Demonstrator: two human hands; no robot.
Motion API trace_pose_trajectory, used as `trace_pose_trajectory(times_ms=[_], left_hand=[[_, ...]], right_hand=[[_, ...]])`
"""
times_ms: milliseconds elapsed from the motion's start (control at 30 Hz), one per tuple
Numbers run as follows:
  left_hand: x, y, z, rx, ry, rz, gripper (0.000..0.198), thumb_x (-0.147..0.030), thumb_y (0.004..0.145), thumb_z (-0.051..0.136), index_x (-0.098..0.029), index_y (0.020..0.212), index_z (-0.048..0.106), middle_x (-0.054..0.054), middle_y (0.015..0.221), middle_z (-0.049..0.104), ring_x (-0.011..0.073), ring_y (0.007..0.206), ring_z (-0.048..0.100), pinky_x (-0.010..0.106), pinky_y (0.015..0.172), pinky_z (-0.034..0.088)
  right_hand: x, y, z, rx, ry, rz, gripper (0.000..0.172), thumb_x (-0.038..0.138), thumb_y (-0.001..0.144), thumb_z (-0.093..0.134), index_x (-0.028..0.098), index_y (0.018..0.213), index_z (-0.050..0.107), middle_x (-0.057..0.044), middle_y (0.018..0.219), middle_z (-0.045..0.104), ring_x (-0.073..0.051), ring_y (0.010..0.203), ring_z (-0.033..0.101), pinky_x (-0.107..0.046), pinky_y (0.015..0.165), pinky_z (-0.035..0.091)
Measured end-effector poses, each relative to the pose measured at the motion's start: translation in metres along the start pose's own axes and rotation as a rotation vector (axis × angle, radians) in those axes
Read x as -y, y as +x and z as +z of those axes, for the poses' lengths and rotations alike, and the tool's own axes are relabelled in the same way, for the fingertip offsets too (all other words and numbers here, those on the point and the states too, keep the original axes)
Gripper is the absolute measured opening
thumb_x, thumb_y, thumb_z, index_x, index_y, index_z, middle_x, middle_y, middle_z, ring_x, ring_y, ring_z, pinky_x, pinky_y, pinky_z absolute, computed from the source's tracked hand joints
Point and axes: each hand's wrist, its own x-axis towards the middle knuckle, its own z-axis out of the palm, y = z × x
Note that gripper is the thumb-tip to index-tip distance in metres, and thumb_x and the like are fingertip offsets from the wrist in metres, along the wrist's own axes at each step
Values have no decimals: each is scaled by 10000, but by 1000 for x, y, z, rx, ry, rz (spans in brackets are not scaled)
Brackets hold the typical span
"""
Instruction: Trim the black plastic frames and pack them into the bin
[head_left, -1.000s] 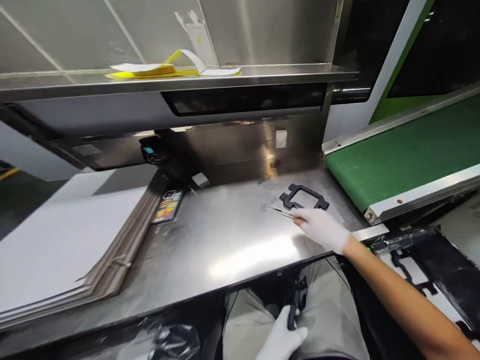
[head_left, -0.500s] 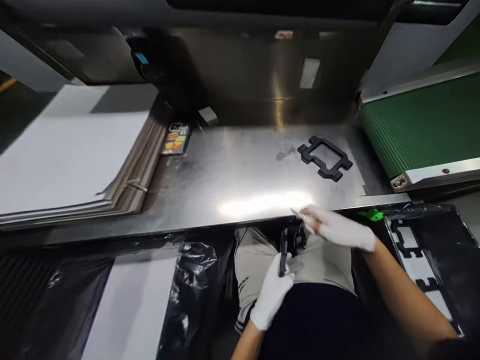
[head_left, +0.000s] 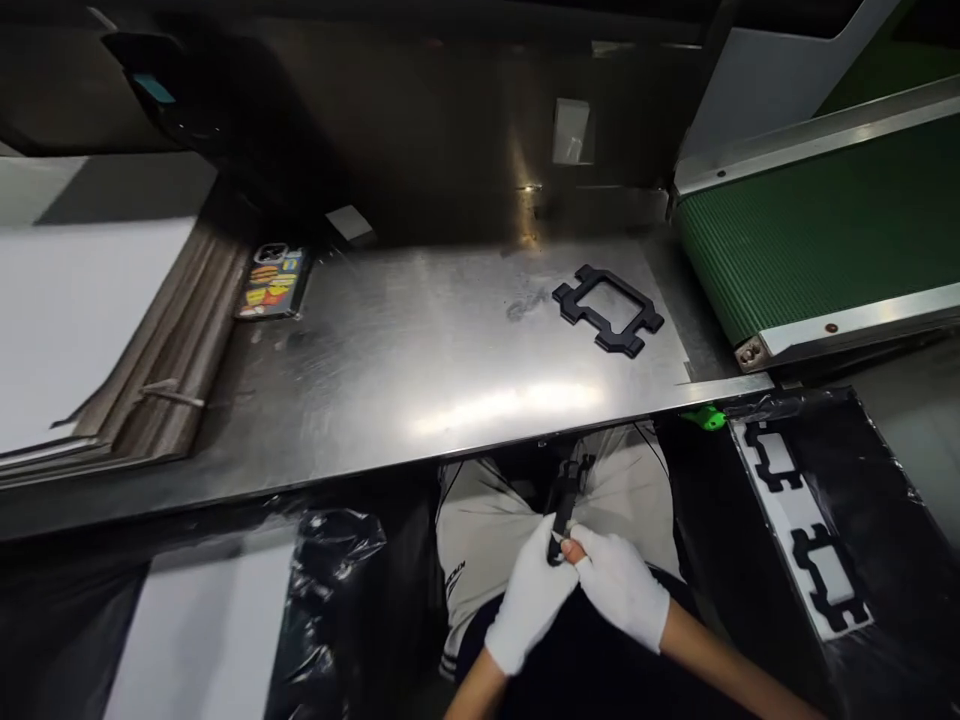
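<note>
Steel surface (head_left: 420, 360), hands below its edge over lap.
Left hand (head_left: 531, 600) fingers closed on black part (head_left: 562, 500); right hand (head_left: 621, 592) fingers pinch its lower end.

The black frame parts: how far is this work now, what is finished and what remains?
One black frame lies alone on the steel table, apart from the hands, so it looks finished. In hand: the left hand and right hand meet over the lap on another black part, seen edge-on. Left: more frames on white sheets wait in the black bin at the right.
</note>
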Motion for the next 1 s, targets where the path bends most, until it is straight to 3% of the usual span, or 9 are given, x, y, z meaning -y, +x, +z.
trace_pose_trajectory(times_ms=[200,333,433,700,1000], left_hand=[[6,-4,3,3,6,18,212,-211,774,667,-169,978,630,61,934,654,235,888,576,361,834,510],[10,-6,-1,6,42,27,277,-237,764,657,-168,1032,649,44,931,654,219,877,593,330,823,502],[10,-7,-1,8,49,2,359,-218,742,629,-166,1095,667,50,973,692,227,911,630,340,871,525],[10,-2,3,-26,21,-7,251,-261,740,678,-170,974,663,49,906,695,241,859,626,355,810,520],[18,-7,-6,-67,79,-13,217,-322,767,666,-169,913,620,42,871,653,210,814,565,329,773,491]], right_hand=[[-5,-3,5,73,76,-4,409,416,1165,311,176,1169,642,-96,1051,761,-260,935,714,-347,767,404],[1,-4,4,77,5,-19,395,392,1163,357,180,1240,682,-106,1142,776,-285,1022,735,-356,795,413],[3,-6,6,44,40,10,392,379,1160,376,187,1248,705,-99,1147,784,-282,1034,744,-358,805,421],[-1,-5,18,-51,54,50,434,403,1167,339,210,1286,709,-68,1115,798,-274,1009,764,-367,779,417],[4,-2,27,-89,165,26,426,404,1159,377,215,1273,742,-85,1082,799,-261,999,764,-337,793,463]])
